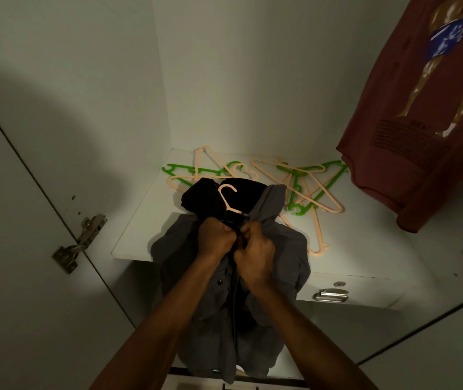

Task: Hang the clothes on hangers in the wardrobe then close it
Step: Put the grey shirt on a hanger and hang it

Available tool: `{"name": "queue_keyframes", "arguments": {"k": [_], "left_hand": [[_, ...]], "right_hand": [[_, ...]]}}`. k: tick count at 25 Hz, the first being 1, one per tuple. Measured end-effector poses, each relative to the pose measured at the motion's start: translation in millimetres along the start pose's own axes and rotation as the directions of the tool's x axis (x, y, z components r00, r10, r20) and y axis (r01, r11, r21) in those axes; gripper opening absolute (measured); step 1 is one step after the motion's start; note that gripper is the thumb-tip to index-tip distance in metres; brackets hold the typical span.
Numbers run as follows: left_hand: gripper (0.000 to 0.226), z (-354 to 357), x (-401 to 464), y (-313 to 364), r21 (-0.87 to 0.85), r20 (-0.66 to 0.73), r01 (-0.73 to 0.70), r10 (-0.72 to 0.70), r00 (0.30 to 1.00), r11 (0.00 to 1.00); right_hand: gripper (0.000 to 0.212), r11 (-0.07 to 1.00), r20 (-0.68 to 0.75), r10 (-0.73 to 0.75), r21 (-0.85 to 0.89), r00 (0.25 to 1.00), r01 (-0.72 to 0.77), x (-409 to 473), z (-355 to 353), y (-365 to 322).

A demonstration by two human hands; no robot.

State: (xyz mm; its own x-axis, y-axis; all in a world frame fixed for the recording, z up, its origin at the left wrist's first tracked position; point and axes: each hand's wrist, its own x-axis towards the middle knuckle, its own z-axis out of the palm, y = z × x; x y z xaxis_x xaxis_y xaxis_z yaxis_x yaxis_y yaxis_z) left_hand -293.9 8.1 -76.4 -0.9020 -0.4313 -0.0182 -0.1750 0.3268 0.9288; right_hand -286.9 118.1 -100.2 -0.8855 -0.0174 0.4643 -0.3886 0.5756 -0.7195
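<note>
Two hands (236,243) gripping grey shirt (224,319), hangers (309,187) on wardrobe shelf (140,220)

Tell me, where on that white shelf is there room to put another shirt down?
The shelf is bare along its left front, between the wardrobe's side wall and the grey shirt. The back and right are crowded with loose hangers; black clothes fill the middle.

Not much can be read here, tbh. A block of dark printed lines is seen on the maroon t-shirt (410,114) hanging at the upper right, just under the printed figure, but the letters are too blurred to be made out. White marks are shown on the blue patch of that print, also illegible. No other text, brand or number can be read.
</note>
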Motion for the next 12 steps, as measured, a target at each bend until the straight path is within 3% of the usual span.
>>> {"name": "queue_keyframes", "arguments": {"k": [5, 8, 12], "left_hand": [[0.031, 0.1, 4.8, -0.4, -0.055, -0.021, 0.07, -0.071, 0.997, 0.996], [0.04, 1.4, 7.9, -2.0, -0.071, -0.038, 0.099, -0.101, 0.994, 0.993], [0.052, 1.1, 8.2, -1.7, -0.082, -0.039, 0.1, -0.104, 0.994, 0.992]], "right_hand": [[0.023, 0.994, 0.026, -0.084, -0.061, 0.996, 0.085, 0.5, -1.1, -4.2], [0.032, 0.979, 0.016, -0.176, -0.1, 0.984, 0.177, 2.2, 0.6, -6.9], [0.025, 0.982, 0.029, -0.167, -0.085, 0.985, 0.169, 3.7, 3.1, -5.0]]}}
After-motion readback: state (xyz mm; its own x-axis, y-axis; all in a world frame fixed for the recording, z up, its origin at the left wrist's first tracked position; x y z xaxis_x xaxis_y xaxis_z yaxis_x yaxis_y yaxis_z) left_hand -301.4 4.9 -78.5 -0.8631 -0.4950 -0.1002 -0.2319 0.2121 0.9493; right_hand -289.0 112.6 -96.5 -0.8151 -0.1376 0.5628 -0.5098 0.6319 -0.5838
